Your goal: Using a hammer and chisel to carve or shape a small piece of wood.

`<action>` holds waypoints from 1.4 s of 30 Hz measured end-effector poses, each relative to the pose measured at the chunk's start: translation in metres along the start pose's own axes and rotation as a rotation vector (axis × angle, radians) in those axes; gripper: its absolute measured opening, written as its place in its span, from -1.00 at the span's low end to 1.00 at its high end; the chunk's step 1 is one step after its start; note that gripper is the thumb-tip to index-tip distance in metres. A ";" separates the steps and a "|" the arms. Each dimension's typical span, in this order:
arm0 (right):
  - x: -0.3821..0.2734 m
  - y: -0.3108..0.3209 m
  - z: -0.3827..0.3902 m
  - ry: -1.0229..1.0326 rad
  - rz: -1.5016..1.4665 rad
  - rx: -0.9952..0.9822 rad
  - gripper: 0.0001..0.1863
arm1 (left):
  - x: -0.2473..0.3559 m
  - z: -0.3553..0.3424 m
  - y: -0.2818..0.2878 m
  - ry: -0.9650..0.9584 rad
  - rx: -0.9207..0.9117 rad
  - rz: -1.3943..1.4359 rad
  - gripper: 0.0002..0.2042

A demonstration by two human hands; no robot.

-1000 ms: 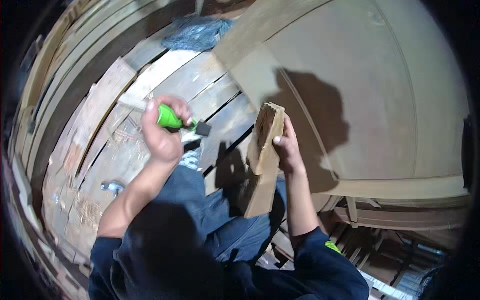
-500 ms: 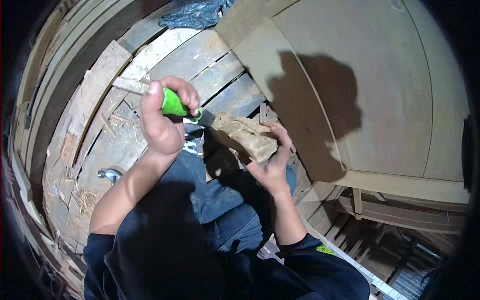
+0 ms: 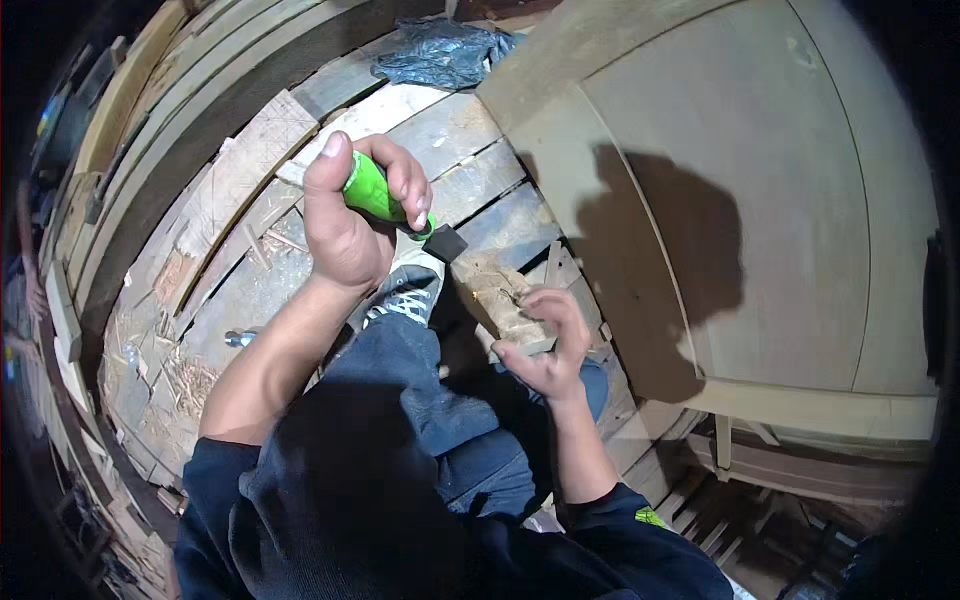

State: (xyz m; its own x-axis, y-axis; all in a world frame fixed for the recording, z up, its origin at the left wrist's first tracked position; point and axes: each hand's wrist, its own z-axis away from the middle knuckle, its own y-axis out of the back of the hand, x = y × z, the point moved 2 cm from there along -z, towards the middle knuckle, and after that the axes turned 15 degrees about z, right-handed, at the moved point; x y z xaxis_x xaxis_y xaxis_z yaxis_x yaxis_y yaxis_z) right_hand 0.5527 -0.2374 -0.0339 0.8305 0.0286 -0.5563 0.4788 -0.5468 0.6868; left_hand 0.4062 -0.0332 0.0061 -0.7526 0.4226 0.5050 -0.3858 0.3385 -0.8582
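Observation:
My left hand is closed round the bright green handle of a tool, raised over the floor. A pale, flat end of the tool juts out past my thumb. Just beyond the handle's other end is a small dark square piece; I cannot tell whether it belongs to the tool. Lower and to the right, my right hand grips the end of a rough wooden block, thumb at its near end and fingers along its right side. The block's underside is in shadow beside my leg.
A metal hammer head lies on the plank floor, partly behind my left forearm. Wood shavings lie around it. A dark plastic bag is at the back. A large wooden panel stands on the right. My sneaker rests near the block.
The view has shifted, so the floor and panel sit further right and lower. My left hand is a little higher against the floor with the tool; my right hand still grips the block.

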 end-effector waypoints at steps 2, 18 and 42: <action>0.001 -0.008 -0.001 0.064 0.033 0.000 -0.46 | 0.012 -0.003 -0.005 0.011 -0.074 -0.019 -0.42; -0.005 -0.045 0.007 -0.182 -0.336 0.541 -0.71 | 0.078 0.013 -0.066 -0.029 -0.343 -0.054 -0.55; -0.015 -0.041 0.015 -0.092 -0.179 0.483 -0.74 | 0.038 0.031 -0.095 0.100 -0.390 -0.297 -0.54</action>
State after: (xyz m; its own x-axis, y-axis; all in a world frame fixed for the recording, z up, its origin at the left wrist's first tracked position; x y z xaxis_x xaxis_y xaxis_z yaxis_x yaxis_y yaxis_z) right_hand 0.5159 -0.2277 -0.0605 0.7088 0.0951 -0.6990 0.4072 -0.8643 0.2954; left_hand 0.3977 -0.0750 0.1037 -0.5784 0.3324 0.7449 -0.3331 0.7374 -0.5877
